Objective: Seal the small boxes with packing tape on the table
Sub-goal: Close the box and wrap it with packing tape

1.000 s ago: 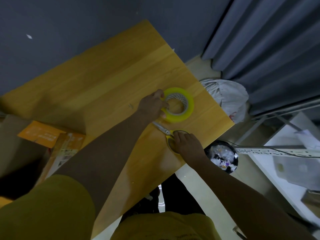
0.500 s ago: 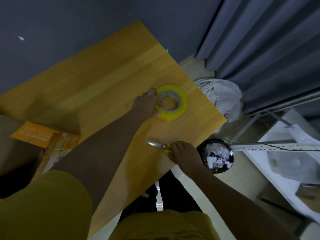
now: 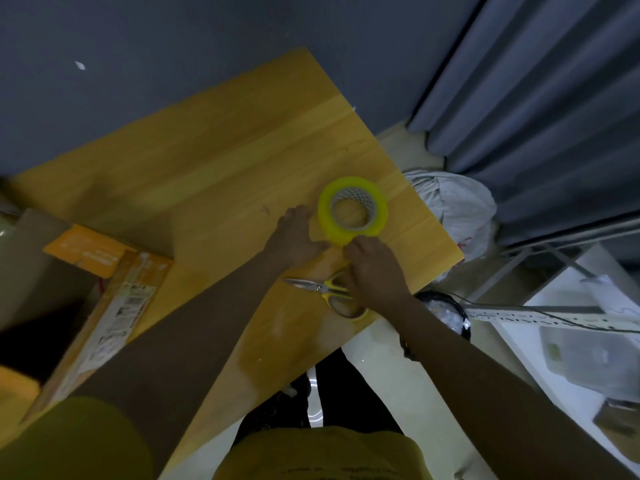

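Observation:
A yellow roll of packing tape (image 3: 353,211) lies flat on the wooden table (image 3: 207,161) near its right edge. My left hand (image 3: 296,237) rests on the table against the roll's left side, fingers fairly straight and thumb pointing to the roll's near edge. My right hand (image 3: 374,268) has its fingers curled onto the near rim of the roll, meeting the left thumb there. Yellow-handled scissors (image 3: 320,289) lie on the table just below both hands, handles partly under my right wrist. An open cardboard box with orange flaps (image 3: 104,268) sits at the left.
The table's right and near edges lie close to the roll and scissors. On the floor beyond them are a white bag (image 3: 457,209) and a dark waste bin (image 3: 446,313). A white shelf unit (image 3: 581,344) stands at the right, with grey curtains (image 3: 540,109) behind.
My right hand let go of the scissors and moved up to the roll's near rim. My left hand slid from the roll's rim to its left side.

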A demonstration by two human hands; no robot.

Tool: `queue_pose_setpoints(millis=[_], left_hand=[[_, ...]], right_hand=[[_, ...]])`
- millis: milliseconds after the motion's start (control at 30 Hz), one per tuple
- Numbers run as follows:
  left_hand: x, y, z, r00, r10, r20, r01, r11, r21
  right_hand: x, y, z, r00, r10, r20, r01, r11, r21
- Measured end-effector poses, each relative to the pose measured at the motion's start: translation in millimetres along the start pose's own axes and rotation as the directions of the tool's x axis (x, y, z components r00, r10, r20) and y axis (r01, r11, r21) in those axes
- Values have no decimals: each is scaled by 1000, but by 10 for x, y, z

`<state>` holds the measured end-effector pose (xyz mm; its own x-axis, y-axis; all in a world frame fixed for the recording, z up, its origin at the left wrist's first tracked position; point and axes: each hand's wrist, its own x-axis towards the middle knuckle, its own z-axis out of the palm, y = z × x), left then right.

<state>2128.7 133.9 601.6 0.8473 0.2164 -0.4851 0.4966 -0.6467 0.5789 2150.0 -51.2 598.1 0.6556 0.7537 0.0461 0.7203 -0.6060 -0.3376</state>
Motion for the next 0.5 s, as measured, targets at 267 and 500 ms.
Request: queue_pose_setpoints(millis=[267, 500], left_hand=[[15, -65, 223, 987, -50, -150, 43, 998, -54], [-58, -187, 174, 987, -7, -158, -9, 995, -96]], right_hand=[[515, 230, 47, 957, 84, 279, -7, 964, -266], [575, 112, 140, 956, 118, 268, 17, 892, -452]])
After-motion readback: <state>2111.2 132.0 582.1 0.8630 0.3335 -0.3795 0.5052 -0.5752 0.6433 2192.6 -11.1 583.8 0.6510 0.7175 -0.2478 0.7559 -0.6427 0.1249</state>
